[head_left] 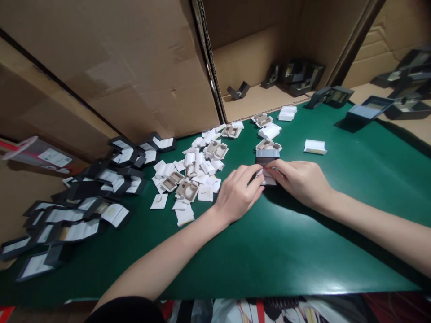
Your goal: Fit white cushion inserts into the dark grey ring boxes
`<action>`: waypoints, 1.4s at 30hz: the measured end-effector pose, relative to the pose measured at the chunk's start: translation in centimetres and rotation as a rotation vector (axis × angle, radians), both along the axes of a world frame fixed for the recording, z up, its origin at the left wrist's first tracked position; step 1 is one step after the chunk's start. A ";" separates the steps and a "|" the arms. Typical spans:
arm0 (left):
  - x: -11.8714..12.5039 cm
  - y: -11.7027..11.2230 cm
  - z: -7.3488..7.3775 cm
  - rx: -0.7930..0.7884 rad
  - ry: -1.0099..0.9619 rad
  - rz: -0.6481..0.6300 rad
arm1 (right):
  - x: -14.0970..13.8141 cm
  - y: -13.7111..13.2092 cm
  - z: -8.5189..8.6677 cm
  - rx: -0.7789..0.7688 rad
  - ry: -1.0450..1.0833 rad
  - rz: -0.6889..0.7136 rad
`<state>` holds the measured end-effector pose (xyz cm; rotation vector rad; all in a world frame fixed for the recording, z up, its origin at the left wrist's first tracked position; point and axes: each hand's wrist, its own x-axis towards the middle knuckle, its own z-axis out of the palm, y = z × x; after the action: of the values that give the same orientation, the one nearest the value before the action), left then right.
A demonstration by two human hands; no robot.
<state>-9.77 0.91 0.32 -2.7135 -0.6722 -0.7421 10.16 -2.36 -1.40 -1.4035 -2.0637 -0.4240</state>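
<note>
A small dark hinged jewelry box (267,154) stands on the green table with its lid raised. On its left side my left hand (239,190) is closed, the fingertips curled over the box's front edge. From the right, my right hand (303,181) pinches at the white lining inside the box; the fingers hide most of it. Just behind the box lies a grey-brown insert with white flaps (268,145). A pile of white card pieces and inserts (202,168) spreads to the left of my left hand. Alone to the right lies a folded white insert (315,146).
Several open dark boxes with white linings (111,179) are heaped at the left. Cardboard walls (117,67) border the back. In the cardboard bay (256,98) and at the far right are more open dark boxes (368,109). A red-and-white container (43,154) lies at the left edge.
</note>
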 end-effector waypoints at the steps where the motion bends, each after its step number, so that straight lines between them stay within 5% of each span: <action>1: 0.0 0.0 0.0 0.004 0.002 -0.009 | 0.0 0.0 0.0 -0.011 -0.001 -0.002; 11: 0.3 -0.3 0.1 -0.050 0.059 0.064 | 0.0 0.1 -0.1 -0.186 0.045 0.002; 22: 0.3 -0.2 -0.3 -0.086 0.079 0.067 | 0.1 0.0 -0.2 -0.162 0.046 0.043; 28: 0.4 -0.2 0.0 -0.028 0.110 0.082 | 0.0 0.0 -0.3 -0.076 0.018 -0.046; 42: 0.6 -0.6 0.3 -0.027 0.163 0.136 | -0.4 -0.1 0.2 -0.275 -0.051 -0.084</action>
<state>-9.16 0.28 0.57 -2.6823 -0.8227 -0.4768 9.79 -2.41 -1.20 -1.6586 -2.1731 -0.2175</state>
